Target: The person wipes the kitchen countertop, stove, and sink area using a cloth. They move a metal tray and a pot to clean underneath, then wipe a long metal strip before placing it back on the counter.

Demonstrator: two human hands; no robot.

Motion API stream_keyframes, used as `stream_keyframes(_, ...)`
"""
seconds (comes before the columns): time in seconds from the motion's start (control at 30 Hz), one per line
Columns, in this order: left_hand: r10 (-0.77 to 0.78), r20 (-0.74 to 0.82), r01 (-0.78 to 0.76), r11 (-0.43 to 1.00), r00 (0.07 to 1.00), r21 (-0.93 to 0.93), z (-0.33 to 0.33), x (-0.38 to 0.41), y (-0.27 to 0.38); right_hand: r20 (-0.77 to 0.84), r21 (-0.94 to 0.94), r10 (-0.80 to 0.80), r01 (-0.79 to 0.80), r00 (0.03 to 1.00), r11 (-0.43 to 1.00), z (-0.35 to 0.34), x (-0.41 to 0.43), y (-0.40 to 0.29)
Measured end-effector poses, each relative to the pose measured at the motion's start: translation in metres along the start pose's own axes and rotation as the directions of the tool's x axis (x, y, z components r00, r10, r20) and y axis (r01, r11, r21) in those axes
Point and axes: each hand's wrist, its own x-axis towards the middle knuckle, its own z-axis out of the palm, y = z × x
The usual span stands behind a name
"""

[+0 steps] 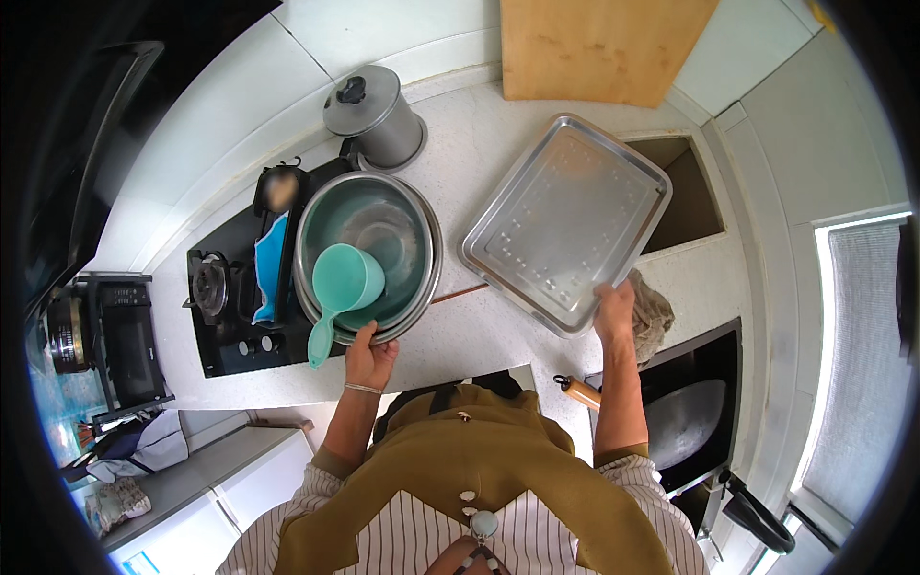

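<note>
My left hand [371,359] grips the near rim of a stack of stainless steel bowls [429,287], thumb over the edge. Inside the top bowl rests a mint-green plastic water dipper [348,277], its handle hanging out over the rim toward me. The stack covers part of the black gas hob. My right hand [616,309] holds the near right corner of a rectangular stainless steel tray [564,215], which bears scattered drops. The tray's far right part lies over a rectangular opening [690,194] in the counter. A crumpled brown cloth [650,316] is just right of that hand.
A lidded grey metal pot [381,122] stands behind the bowls. On the gas hob [223,345] lies a blue cloth [269,269]. A wooden board [604,50] leans at the back wall. At right are a wok [686,417] and a wooden handle [581,392].
</note>
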Motion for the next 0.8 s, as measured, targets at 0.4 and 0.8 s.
stream_keyframes(0.4,0.041,-0.082,-0.041,0.999,0.996,0.008,-0.004,0.015,-0.020,0.033,-0.048,0.110,-0.108,0.993,0.993,-0.002,-0.011,0.010)
stream_keyframes(0.8,-0.510,0.303,0.316,0.801,0.805,0.508,0.042,-0.053,-0.020,0.051,0.086,0.115,-0.119,0.992,0.989,-0.026,-0.040,-0.021)
